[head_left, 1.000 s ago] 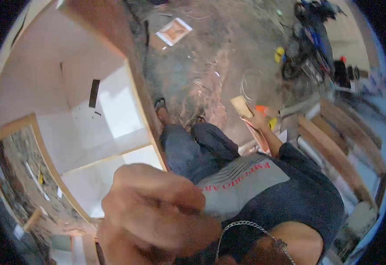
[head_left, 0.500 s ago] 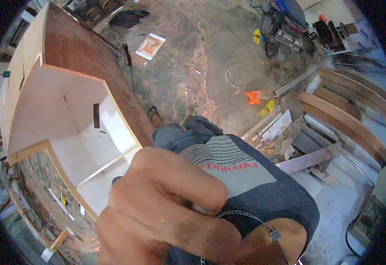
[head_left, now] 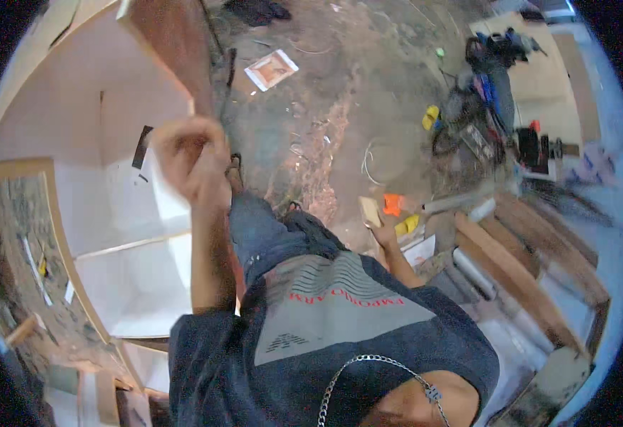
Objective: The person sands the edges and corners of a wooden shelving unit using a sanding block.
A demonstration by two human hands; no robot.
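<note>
My right grip (head_left: 381, 229) is closed on a small pale wooden block (head_left: 370, 211). My left grip (head_left: 192, 160), loosely curled and empty, hangs at ten o'clock before the white cabinet (head_left: 123, 249). Sawdust-strewn concrete floor (head_left: 326, 92) spreads toward twelve.

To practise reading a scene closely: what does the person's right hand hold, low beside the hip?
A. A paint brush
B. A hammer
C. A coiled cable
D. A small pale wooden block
D: the right hand grips a small pale wooden block beside the hip, above the dirt floor, while the left hand is raised by the white cabinet.
</note>
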